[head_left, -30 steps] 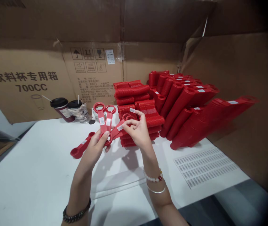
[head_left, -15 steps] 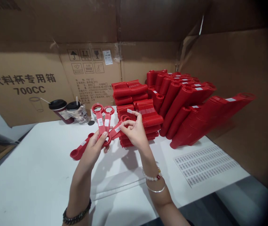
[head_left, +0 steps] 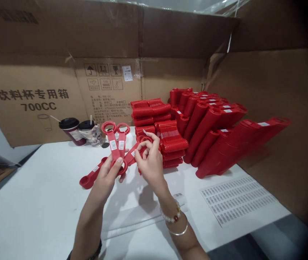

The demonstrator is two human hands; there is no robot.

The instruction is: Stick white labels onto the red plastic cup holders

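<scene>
My left hand (head_left: 107, 176) is closed round several fanned-out red plastic strips (head_left: 112, 144), flat pieces with a ring at the end. White printed labels (head_left: 121, 144) sit on them. My right hand (head_left: 152, 164) is at the rightmost strip of the fan, its thumb at the white label there and its fingers bent. A small white label sticker (head_left: 145, 133) clings to its index fingertip. Left of my left hand, a stack of red strips (head_left: 91, 176) with a label on top lies on the table.
Behind my hands stand piled red strip bundles (head_left: 171, 137), with more labelled stacks (head_left: 205, 115) leaning to the right. A label sheet (head_left: 240, 198) lies at the table's right. Two lidded cups (head_left: 74, 133) stand at the back left. Cardboard walls (head_left: 35, 76) enclose the table (head_left: 35, 202).
My right hand has shifted slightly left and tilted, its index finger now bent more, the sticker still at its tip. My left hand keeps the fan of strips. The camera view has tipped up slightly.
</scene>
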